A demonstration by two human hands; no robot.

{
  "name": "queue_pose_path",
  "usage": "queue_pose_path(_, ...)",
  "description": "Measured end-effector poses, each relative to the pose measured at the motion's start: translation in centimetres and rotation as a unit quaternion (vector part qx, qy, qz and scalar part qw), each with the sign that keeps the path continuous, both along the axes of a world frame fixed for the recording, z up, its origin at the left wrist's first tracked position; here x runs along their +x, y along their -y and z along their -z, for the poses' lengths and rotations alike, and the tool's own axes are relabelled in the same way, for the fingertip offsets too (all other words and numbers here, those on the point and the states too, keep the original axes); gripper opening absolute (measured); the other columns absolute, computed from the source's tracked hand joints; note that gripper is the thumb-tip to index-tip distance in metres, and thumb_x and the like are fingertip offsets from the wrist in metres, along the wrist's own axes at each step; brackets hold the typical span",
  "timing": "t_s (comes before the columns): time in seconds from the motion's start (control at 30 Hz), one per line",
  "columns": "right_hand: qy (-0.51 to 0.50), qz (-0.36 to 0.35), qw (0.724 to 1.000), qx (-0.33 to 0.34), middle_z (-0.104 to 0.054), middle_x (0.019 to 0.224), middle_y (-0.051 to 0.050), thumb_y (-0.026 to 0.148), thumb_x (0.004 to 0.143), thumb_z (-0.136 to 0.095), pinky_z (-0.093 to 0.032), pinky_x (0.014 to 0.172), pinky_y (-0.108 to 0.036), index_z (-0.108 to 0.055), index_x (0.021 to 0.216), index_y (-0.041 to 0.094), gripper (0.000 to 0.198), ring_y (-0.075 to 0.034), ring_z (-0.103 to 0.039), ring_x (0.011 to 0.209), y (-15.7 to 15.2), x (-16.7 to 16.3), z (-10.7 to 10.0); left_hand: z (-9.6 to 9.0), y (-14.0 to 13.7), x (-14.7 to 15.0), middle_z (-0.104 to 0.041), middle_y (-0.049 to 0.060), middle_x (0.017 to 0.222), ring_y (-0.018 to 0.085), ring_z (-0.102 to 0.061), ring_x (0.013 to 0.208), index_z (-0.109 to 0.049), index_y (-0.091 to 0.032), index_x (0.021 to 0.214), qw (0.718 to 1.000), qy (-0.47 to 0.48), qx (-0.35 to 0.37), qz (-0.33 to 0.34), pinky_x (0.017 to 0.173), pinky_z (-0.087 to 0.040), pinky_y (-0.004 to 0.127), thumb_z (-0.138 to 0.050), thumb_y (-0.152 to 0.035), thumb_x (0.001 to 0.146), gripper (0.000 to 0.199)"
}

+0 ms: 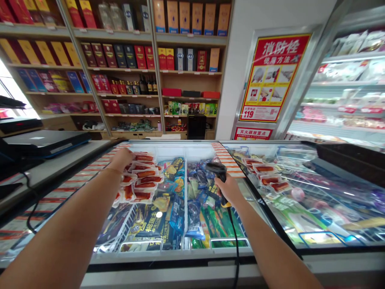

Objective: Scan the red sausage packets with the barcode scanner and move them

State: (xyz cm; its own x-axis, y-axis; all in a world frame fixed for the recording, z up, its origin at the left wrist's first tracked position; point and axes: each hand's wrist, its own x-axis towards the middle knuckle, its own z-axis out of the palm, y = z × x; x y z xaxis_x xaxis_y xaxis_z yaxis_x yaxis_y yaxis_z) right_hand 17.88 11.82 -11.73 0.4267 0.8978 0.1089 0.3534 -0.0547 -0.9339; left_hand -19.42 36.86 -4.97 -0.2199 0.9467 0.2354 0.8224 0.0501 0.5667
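The right hand is wrapped round the handle of a scanner, whose cord hangs over the freezer's near edge. The left hand is at the sausage packs, grouped toward the freezer's far left corner; its fingers are hidden, so I cannot tell whether they grip. The packs look light, fairly stiff and probably slippery, best taken by the clear margin. The scanner looks hard and light, best held by its handle. Between the hands there is room above the bags; the cord could snag on the near edge.
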Motion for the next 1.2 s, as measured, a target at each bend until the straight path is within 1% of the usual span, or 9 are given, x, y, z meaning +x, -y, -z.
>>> queue_pose_path(0.13, 0.006, -0.004, 1.0, 0.006, -0.054, 0.051, 0.005, 0.029, 0.078, -0.057, -0.041, 0.039, -0.024, -0.047, 0.081, 0.022, 0.012, -0.014, -0.054, 0.037, 0.3, -0.3, -0.2, -1.2, 0.8, 2.1, -0.059, 0.005, 0.063, 0.027, -0.063, 0.084, -0.056, -0.016, 0.062, 0.997, -0.061, 0.052, 0.01, 0.077, -0.047, 0.032, -0.064, -0.022, 0.075, 0.016)
queue_pose_path(0.23, 0.004, -0.009, 1.0, 0.011, -0.055, 0.051, 0.005, 0.028, 0.078, -0.057, -0.041, 0.04, -0.024, -0.047, 0.082, 0.022, 0.012, -0.015, -0.055, 0.038, 0.5, -0.5, -0.3, -2.0, 1.9, 5.1, -0.062, 0.005, 0.062, 0.024, -0.063, 0.071, -0.065, -0.015, 0.075, 0.994, 0.049, 0.094, 0.014, 0.066, -0.049, 0.03, -0.067, -0.024, 0.073, 0.009)
queue_pose_path(0.33, -0.002, -0.006, 1.0, 0.019, -0.055, 0.051, 0.004, 0.029, 0.078, -0.057, -0.042, 0.039, -0.024, -0.046, 0.082, 0.022, 0.013, -0.015, -0.056, 0.038, 0.8, -0.5, -0.4, -1.9, 3.1, 9.0, -0.062, 0.004, 0.062, 0.021, -0.063, 0.061, -0.069, -0.012, 0.089, 0.976, 0.199, 0.091, 0.022, 0.058, -0.05, 0.031, -0.069, -0.023, 0.073, 0.02)
queue_pose_path(0.47, -0.011, -0.009, 1.0, 0.016, -0.054, 0.048, 0.005, 0.03, 0.078, -0.058, -0.042, 0.04, -0.024, -0.047, 0.084, 0.022, 0.015, -0.015, -0.055, 0.038, 1.4, -0.2, -0.8, 0.6, 5.1, 14.6, -0.066, 0.006, 0.072, 0.018, -0.067, 0.067, -0.068, -0.011, 0.084, 0.896, 0.439, 0.035, 0.056, 0.061, -0.055, 0.028, -0.068, -0.012, 0.072, 0.011)
queue_pose_path(0.53, -0.012, -0.01, 1.0, 0.016, -0.054, 0.047, 0.005, 0.031, 0.078, -0.058, -0.043, 0.041, -0.024, -0.047, 0.083, 0.022, 0.014, -0.015, -0.055, 0.038, 1.5, -0.1, -0.9, 2.5, 6.3, 17.0, -0.068, 0.007, 0.075, 0.019, -0.069, 0.073, -0.065, -0.013, 0.075, 0.863, 0.5, 0.005, 0.071, 0.064, -0.057, 0.027, -0.068, -0.013, 0.074, 0.003)
queue_pose_path(0.6, -0.009, -0.011, 1.0, 0.019, -0.052, 0.046, 0.005, 0.031, 0.079, -0.057, -0.043, 0.041, -0.024, -0.048, 0.082, 0.022, 0.013, -0.015, -0.055, 0.038, 1.6, 0.0, -0.8, 4.5, 7.4, 19.0, -0.069, 0.008, 0.077, 0.018, -0.07, 0.079, -0.062, -0.015, 0.072, 0.832, 0.548, -0.021, 0.087, 0.068, -0.057, 0.026, -0.065, -0.013, 0.078, 0.006)
queue_pose_path(0.67, -0.002, -0.015, 1.0, 0.026, -0.053, 0.047, 0.005, 0.031, 0.079, -0.056, -0.043, 0.042, -0.024, -0.048, 0.082, 0.022, 0.013, -0.015, -0.055, 0.038, 1.7, 0.0, -0.7, 6.2, 8.4, 20.5, -0.07, 0.007, 0.079, 0.016, -0.071, 0.081, -0.06, -0.015, 0.073, 0.817, 0.568, -0.031, 0.1, 0.072, -0.057, 0.025, -0.062, -0.014, 0.081, 0.008)
queue_pose_path(0.87, 0.028, -0.04, 0.999, 0.02, -0.052, 0.048, 0.006, 0.03, 0.078, -0.057, -0.041, 0.041, -0.023, -0.048, 0.083, 0.023, 0.012, -0.015, -0.055, 0.038, 2.2, -1.1, -1.1, 8.7, 9.4, 22.2, -0.07, 0.003, 0.077, 0.013, -0.069, 0.076, -0.06, -0.016, 0.079, 0.787, 0.599, -0.033, 0.142, 0.076, -0.057, 0.026, -0.06, -0.014, 0.08, 0.002)
queue_pose_path(1.2, 0.126, -0.074, 0.989, 0.024, -0.054, 0.052, 0.003, 0.03, 0.079, -0.057, -0.04, 0.046, -0.022, -0.049, 0.078, 0.022, 0.011, -0.014, -0.056, 0.046, 2.3, -2.1, -0.7, 9.4, 9.3, 22.1, -0.068, 0.001, 0.076, 0.012, -0.067, 0.071, -0.062, -0.016, 0.078, 0.793, 0.587, -0.008, 0.163, 0.075, -0.056, 0.028, -0.06, -0.017, 0.078, 0.003)
